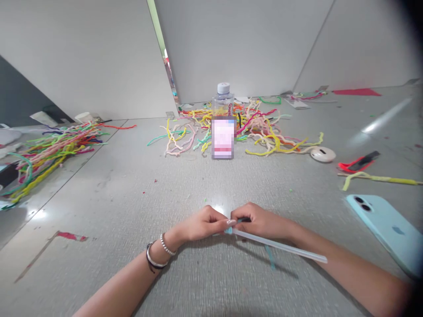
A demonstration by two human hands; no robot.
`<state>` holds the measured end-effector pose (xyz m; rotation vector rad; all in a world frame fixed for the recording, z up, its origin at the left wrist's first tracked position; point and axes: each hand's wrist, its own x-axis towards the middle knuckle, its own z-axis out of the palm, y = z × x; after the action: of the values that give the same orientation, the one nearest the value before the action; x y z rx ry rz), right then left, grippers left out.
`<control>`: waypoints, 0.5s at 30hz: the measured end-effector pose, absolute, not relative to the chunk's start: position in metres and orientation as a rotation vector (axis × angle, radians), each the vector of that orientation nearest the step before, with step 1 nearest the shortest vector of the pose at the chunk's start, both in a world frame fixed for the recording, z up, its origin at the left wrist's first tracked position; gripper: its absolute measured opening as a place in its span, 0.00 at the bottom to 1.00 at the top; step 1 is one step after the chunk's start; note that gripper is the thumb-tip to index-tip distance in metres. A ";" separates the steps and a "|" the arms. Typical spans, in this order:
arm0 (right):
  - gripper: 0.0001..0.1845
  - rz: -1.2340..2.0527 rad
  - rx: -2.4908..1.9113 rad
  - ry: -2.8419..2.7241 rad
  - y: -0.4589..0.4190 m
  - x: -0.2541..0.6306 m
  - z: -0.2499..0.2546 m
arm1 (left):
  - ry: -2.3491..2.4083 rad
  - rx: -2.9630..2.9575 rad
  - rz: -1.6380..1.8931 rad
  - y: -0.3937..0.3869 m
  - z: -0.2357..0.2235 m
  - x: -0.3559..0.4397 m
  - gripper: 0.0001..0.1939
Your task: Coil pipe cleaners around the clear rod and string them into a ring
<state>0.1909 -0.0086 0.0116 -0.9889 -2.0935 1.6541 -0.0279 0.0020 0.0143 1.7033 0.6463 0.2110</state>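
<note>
My left hand [205, 223] pinches the end of a translucent white stick [284, 245] between thumb and fingers. Light blue material [228, 230] shows around that end, by the left thumb tip. From there the stick slants down to the right, passing in front of my right forearm. Close beside it, my right hand [259, 221] is closed, its curled fingers meeting the thumb near the same end. A thin light blue strand [270, 257] hangs below the right hand. What the right fingertips grip is partly hidden, but blue shows between them.
Yarn-like colored strands [59, 154] lie heaped at the left, more strands [264, 127] at the back. A capped bottle [223, 99] stands there behind a blurred upright screen [223, 138]. Rightward are a white oval case [323, 154], a red cutter [358, 164] and a light blue phone [390, 231].
</note>
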 end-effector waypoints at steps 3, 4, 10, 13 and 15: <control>0.21 1.829 -0.894 -2.087 0.000 0.199 0.018 | 0.630 1.808 0.196 0.003 0.014 -0.026 0.26; 0.21 1.870 -0.893 -2.092 0.001 0.201 0.021 | 0.632 1.843 0.204 0.002 0.013 -0.025 0.26; 0.14 1.242 -1.269 -2.319 -0.013 0.195 0.042 | 0.868 2.389 0.243 -0.017 0.007 -0.013 0.25; 0.11 0.884 -1.435 -2.396 -0.028 0.188 0.047 | 1.026 2.608 0.202 -0.030 0.003 -0.007 0.24; 0.11 0.757 -1.508 -2.354 -0.036 0.186 0.047 | 1.137 2.592 0.187 -0.035 0.002 -0.005 0.23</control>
<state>0.1860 -0.0359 0.0470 -1.5081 -2.3544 0.7566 -0.0048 -0.0349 0.0019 2.5923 1.1373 0.1871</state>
